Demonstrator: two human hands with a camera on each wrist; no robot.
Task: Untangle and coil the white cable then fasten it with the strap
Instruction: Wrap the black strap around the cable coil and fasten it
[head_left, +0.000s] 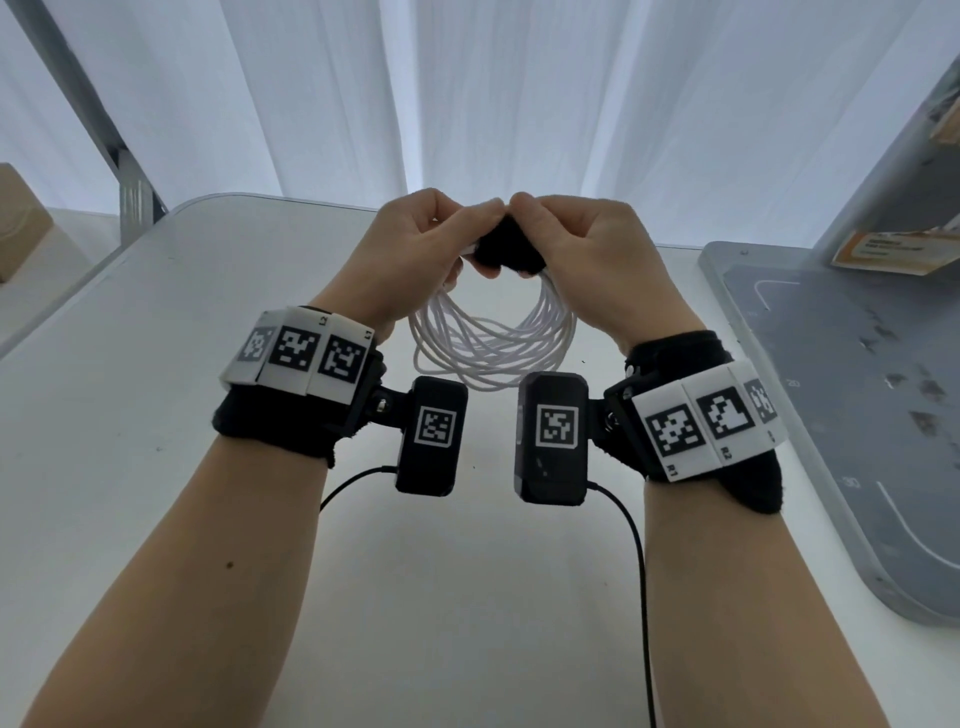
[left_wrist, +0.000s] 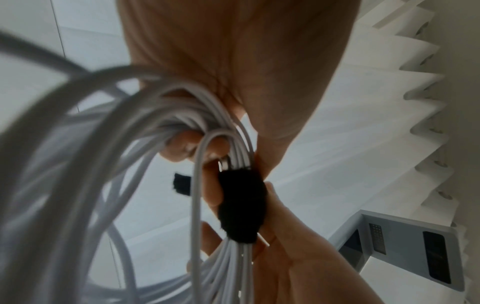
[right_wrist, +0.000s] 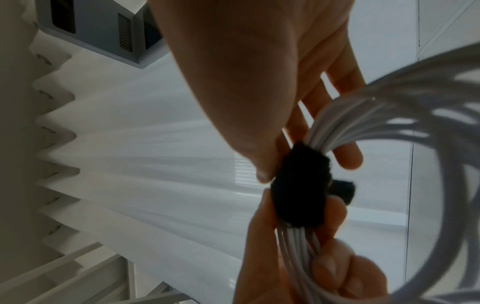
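Observation:
The white cable (head_left: 493, 338) hangs as a coil of several loops above the table, held up between both hands. A black strap (head_left: 506, 249) is wrapped around the bunched top of the coil. My left hand (head_left: 441, 234) grips the cable bundle just left of the strap, thumb on top. My right hand (head_left: 566, 234) pinches the strap from the right. In the left wrist view the strap (left_wrist: 241, 205) circles the cable (left_wrist: 130, 164), with a loose black tail (left_wrist: 182, 183) sticking out. The right wrist view shows my thumb on the strap (right_wrist: 298, 185) and the cable (right_wrist: 389, 123) looping away.
The white table (head_left: 156, 467) lies below the hands. A grey marked mat (head_left: 831, 415) covers its right side. A cardboard box (head_left: 21, 228) sits far left, beyond a metal pole (head_left: 130, 182). White curtains hang behind. Black camera leads (head_left: 641, 571) trail from my wrists.

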